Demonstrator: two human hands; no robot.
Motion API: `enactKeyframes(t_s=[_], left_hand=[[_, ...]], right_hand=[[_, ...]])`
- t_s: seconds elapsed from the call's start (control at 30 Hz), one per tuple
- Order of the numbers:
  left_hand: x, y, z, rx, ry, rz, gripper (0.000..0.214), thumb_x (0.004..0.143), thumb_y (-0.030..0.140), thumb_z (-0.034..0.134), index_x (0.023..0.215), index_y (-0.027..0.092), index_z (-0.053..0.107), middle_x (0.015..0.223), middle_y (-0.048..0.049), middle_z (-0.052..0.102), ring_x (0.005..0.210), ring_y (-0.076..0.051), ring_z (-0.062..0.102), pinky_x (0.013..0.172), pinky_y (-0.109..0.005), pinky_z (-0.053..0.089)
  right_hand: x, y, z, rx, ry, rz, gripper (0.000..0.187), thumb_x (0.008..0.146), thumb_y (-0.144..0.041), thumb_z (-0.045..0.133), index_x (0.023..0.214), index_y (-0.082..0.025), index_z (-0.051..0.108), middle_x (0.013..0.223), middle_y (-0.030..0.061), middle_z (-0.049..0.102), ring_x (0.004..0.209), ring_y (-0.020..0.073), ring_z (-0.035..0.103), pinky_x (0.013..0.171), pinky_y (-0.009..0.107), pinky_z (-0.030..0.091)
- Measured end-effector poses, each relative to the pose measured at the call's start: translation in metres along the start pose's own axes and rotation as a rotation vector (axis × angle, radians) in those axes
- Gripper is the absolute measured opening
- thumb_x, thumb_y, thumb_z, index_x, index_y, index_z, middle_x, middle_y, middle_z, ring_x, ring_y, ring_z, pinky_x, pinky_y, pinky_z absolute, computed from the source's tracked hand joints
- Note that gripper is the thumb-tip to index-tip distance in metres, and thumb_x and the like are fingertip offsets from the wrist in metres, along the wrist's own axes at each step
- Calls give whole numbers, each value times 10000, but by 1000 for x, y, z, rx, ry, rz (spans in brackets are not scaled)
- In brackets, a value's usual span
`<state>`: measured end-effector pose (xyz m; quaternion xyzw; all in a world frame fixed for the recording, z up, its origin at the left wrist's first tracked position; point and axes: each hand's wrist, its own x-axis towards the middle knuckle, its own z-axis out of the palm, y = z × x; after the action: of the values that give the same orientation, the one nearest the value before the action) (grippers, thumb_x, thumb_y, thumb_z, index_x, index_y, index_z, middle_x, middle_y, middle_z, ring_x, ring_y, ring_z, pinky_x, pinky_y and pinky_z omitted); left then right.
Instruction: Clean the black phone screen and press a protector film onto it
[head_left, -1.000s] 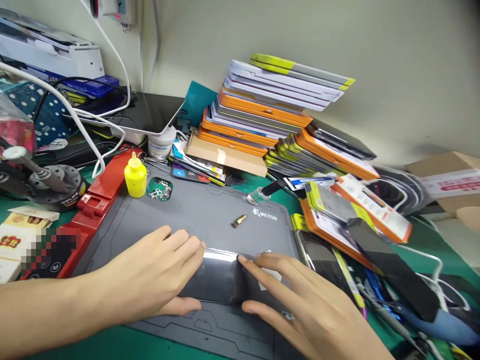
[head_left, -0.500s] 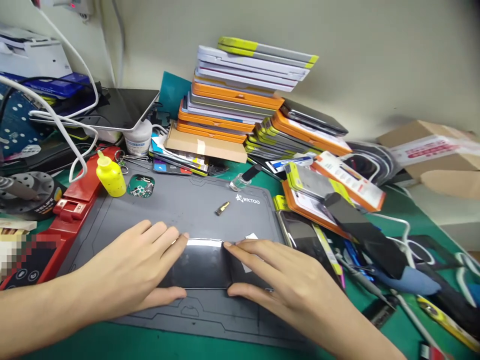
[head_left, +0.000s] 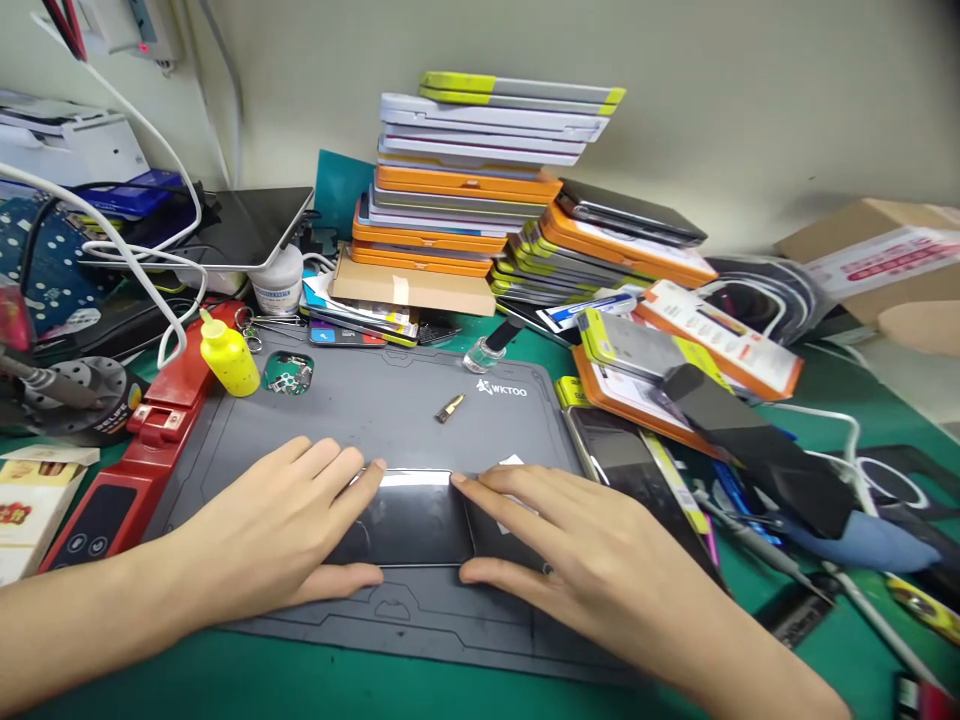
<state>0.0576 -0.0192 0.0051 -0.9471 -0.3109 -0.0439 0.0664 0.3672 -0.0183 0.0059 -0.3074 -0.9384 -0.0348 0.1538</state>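
A black glossy phone point(head_left: 420, 515) lies lengthwise across the grey work mat point(head_left: 375, 400). My left hand point(head_left: 307, 525) grips its left part, fingers on the far edge and thumb on the near one. The right part is gripped the same way by my right hand point(head_left: 570, 535). Both hands hide the phone's ends, and a dark line crosses it beside my right fingertips. A small white piece point(head_left: 517, 490) shows partly behind my right hand. Beyond the phone lies a small brass-tipped brush point(head_left: 450, 408).
A glass bottle point(head_left: 485, 350) and a yellow squeeze bottle point(head_left: 229, 357) stand at the mat's far side. Left is a red device point(head_left: 131, 480). Stacked flat cases point(head_left: 465, 180) rise at the back. Another phone point(head_left: 622, 460), tools and cables crowd the right.
The view has shifted slightly, so the scene sits a little differently. Both hands keep their hold on the phone, and my right fingers and thumb have hardly moved along it.
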Motion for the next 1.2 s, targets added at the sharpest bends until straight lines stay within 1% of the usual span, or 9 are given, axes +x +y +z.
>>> enactKeyframes(t_s=[0.27,0.47,0.67,0.87,1.1,1.2], left_hand=[[1,2,0,30,23,-5,778,967,699,696,1400,55,653,1046,-97,678,871,-268,588,758,-407,444],[0,2,-2,2,21,-18,778,938,673,757,1418,69,653,1062,-100,685,876,-274,597,754,-408,449],[1,2,-1,9,22,-14,757,959,648,742,1427,59,646,1079,-113,688,874,-278,607,753,-413,457],[0,3,0,33,23,-13,770,956,656,737,1433,58,645,1093,-117,699,896,-286,633,744,-421,463],[2,5,3,61,81,-16,791,911,685,767,1375,50,691,1011,-102,700,845,-272,589,739,-413,450],[2,6,4,10,92,-41,740,904,683,777,1336,86,707,1039,-91,708,869,-269,598,756,-411,454]], right_hand=[[1,-1,-1,11,-19,11,440,1132,-489,503,1304,-116,659,1110,117,768,949,243,774,794,385,630],[1,-1,-1,31,-34,32,447,1123,-495,519,1320,-115,649,1125,117,764,959,250,766,797,397,639],[0,0,-2,43,-55,45,453,1118,-496,530,1334,-115,643,1144,120,759,970,257,762,789,404,642],[0,0,-1,45,-44,46,440,1123,-485,523,1319,-112,650,1140,118,762,986,262,759,796,405,637],[2,-4,-2,16,-41,20,420,1122,-459,543,1307,-101,661,1097,108,781,982,254,768,835,399,629],[1,-5,-2,-2,-30,21,428,1125,-470,535,1314,-108,663,1107,115,791,982,245,775,858,390,634]])
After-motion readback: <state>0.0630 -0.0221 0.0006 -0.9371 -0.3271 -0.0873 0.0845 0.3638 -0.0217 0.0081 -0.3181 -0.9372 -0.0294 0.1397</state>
